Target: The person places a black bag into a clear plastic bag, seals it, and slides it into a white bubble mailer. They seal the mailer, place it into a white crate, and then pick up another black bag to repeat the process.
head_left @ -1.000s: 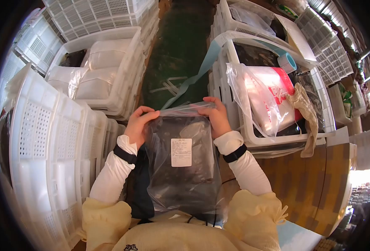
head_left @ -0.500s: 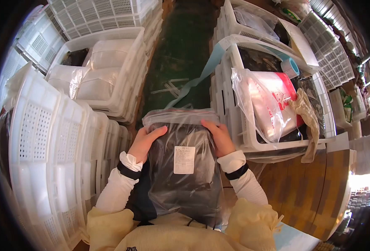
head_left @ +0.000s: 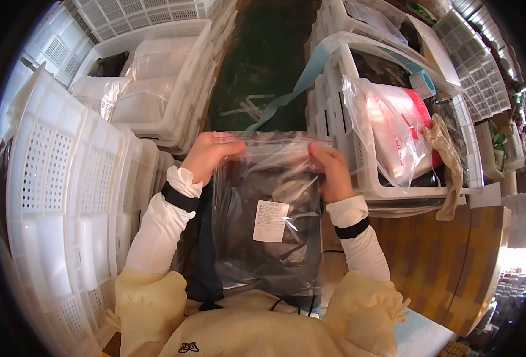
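Observation:
A clear zip bag (head_left: 263, 262) with dark contents lies upright against my lap, its red-lined zip edge at the far end. A white printed label (head_left: 270, 221) shows on its front, slightly tilted. My left hand (head_left: 208, 156) pinches the bag's top left corner, thumb along the zip strip. At the top right corner, my right hand (head_left: 333, 169) grips the same edge between thumb and fingers. The zip strip is stretched between both hands. What exactly the dark contents are, I cannot make out.
Stacked white crates (head_left: 55, 184) rise on the left; one crate (head_left: 200, 35) holds white wrapped bundles (head_left: 147, 98). On the right, a crate (head_left: 388, 191) carries a red and white plastic package (head_left: 396, 131), a blue tape roll (head_left: 421, 83) and a beige glove (head_left: 447, 160). Brown-taped cardboard (head_left: 429, 256) stands below.
Both hands have moved up and further apart along the bag's top edge, onto the zip strip. The bag's top has been pulled wider, and the label has tilted and shifted slightly right.

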Available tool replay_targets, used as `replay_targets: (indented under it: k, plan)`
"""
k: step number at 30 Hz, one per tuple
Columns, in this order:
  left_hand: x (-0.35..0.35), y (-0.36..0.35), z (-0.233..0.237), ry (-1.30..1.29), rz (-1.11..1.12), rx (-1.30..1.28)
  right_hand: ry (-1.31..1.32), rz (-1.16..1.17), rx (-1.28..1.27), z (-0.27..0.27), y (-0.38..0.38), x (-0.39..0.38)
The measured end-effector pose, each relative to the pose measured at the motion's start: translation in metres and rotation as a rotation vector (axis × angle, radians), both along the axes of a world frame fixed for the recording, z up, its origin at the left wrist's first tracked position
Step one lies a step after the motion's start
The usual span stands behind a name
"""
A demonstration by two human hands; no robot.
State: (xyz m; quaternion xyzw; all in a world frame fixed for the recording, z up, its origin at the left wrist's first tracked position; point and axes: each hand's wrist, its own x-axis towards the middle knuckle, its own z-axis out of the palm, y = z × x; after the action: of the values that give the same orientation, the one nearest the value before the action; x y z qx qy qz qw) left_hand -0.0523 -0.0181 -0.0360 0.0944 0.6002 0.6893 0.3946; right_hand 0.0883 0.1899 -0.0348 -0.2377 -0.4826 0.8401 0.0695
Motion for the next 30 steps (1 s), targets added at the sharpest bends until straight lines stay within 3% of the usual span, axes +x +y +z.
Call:
replay_targets:
  k: [8,18,20,21,22,24,26,27,30]
  plan:
    - [-0.004,0.006,0.026,0.064,-0.036,-0.063,0.03,-0.029,0.034,0.005,0.008,0.006]
    - [-0.025,0.014,-0.002,0.076,-0.065,-0.042,-0.064,-0.133,0.073,-0.008,0.018,-0.012]
    - [-0.013,0.003,-0.004,0.239,0.101,-0.115,-0.058,-0.128,0.075,-0.008,0.019,-0.009]
    - [-0.001,-0.006,-0.006,0.32,0.183,-0.152,-0.069,-0.102,0.119,-0.006,0.019,-0.007]
    - [0.029,-0.035,-0.021,0.537,0.4,-0.245,-0.079,-0.069,0.156,-0.009,0.016,-0.007]
    - [0.066,-0.075,-0.02,0.349,0.295,-0.394,-0.074,0.01,0.279,-0.015,0.015,-0.002]
    - [0.103,-0.101,-0.014,-0.046,0.117,-0.355,-0.116,-0.01,0.435,-0.018,0.01,0.001]
    - [0.118,-0.11,-0.013,-0.122,0.048,-0.373,-0.136,-0.02,0.516,-0.019,0.009,0.002]
    - [0.146,-0.121,-0.019,-0.071,0.107,-0.345,-0.003,-0.058,1.117,-0.008,0.003,-0.003]
